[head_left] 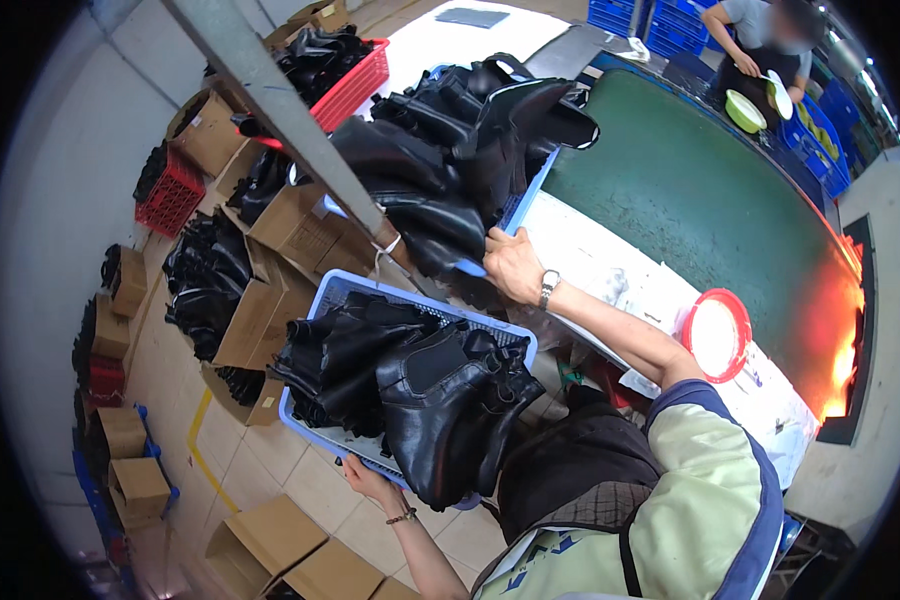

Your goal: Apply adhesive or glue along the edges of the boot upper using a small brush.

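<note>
My left hand [370,482], a beaded bracelet on its wrist, grips the near edge of a light blue plastic basket [470,317]. Black ankle boots [425,400] with elastic side panels fill that basket. My right hand [513,265], with a wristwatch, is closed on the rim of a second blue basket [530,195], farther away by the bench. More black boots [400,165] are heaped in it, rising above its rim. The undersides of both baskets are hidden.
A green conveyor belt [690,180] runs into a glowing opening [845,340] at right. Beside it, a red-rimmed bowl [716,335] stands on the white ledge. A metal post [290,125] slants between me and cardboard boxes [260,310] of boots. Across the belt, a person [770,50] handles light-coloured pieces.
</note>
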Motion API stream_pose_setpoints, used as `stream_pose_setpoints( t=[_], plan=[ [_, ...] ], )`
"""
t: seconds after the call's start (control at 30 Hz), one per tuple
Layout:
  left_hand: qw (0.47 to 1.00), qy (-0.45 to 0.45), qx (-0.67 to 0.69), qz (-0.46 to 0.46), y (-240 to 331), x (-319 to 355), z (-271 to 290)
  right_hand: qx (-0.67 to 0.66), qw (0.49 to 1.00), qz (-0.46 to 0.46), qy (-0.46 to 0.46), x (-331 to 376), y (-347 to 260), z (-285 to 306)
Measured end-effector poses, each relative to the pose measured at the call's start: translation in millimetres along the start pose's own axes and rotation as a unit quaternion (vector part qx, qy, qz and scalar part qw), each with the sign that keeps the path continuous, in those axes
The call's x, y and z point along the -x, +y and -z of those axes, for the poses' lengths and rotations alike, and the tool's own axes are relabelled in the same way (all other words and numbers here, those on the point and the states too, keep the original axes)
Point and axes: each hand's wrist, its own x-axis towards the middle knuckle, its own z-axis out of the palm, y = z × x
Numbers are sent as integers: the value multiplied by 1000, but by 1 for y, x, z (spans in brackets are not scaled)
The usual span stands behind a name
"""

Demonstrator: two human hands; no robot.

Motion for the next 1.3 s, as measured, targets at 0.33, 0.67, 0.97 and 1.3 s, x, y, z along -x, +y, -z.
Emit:
stream_pose_setpoints(
  t=[0.33,0.67,0.97,1.3],
  plan=[
    [957,-145,127,215,-15,4,102,-203,972,-9,123,44,-24,32],
    [941,-99,-259,196,-61,164,-13,-439,823,-293,208,276,141,153],
    [883,-286,-315,200,-157,231,-185,-181,614,-751,161,572,222,89],
    [806,-446,-364,135,-203,238,-271,-202,640,-688,276,588,210,78]
  ],
)
